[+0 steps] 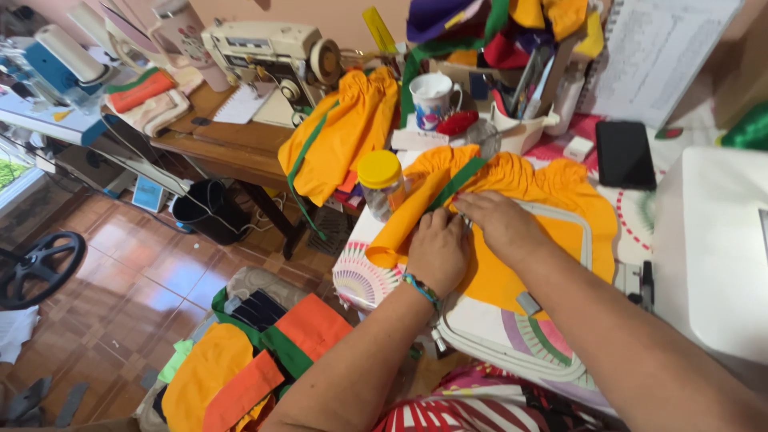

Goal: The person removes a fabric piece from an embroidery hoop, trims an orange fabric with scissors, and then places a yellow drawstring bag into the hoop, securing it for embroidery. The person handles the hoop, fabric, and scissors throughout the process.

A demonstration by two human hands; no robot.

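overhead, a crowded sewing room shows: a white work table [688, 240] under patterned cloth, glossy brown floor tiles [136, 288], and an older sewing machine [268, 48] on a wooden desk [232, 144] behind. a yellow-lidded jar [381, 182], a mug [432, 100] and a dark tablet [624, 154] sit around the work. the orange garment [520, 232] with a green band [458, 182] lies spread over a white embroidery hoop [512, 336] at the table's near edge, directly beneath both hands. the left hand [436, 250], fingers curled together, presses on the cloth just beside the band. the right hand [500, 224] lies touching it, fingers closed flat along the gathered edge; whether it pinches the fabric cannot be told. more orange and green pieces [256, 360] lie heaped below the table.
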